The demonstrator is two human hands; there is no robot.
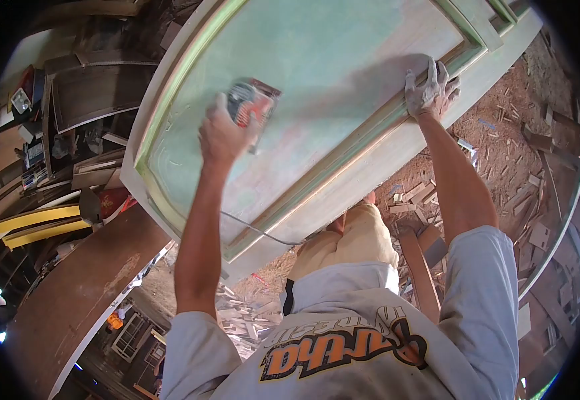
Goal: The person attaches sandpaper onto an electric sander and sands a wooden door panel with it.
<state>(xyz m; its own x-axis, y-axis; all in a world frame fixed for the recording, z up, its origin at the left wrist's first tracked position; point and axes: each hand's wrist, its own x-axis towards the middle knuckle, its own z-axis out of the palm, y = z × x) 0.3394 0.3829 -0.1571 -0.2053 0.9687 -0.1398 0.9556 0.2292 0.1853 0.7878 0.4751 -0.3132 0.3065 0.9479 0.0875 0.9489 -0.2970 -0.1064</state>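
Note:
A large panelled board point(317, 80), pale green and whitish with a raised frame moulding point(330, 167), lies across the upper middle. On its flat inner panel, my left hand point(227, 133) is wrapped round a dark and red power sander point(253, 107), blurred by motion. A thin cord point(257, 230) runs over the moulding near the board's lower edge. My right hand point(430, 93), dusty white, rests on the moulding at the right with its fingers spread, holding nothing.
Wood scraps point(423, 193) and sawdust cover the floor at the right. Stacked boards and yellow strips point(37, 223) fill the left side. A brown curved panel point(90, 280) stands at the lower left, close to the board's corner.

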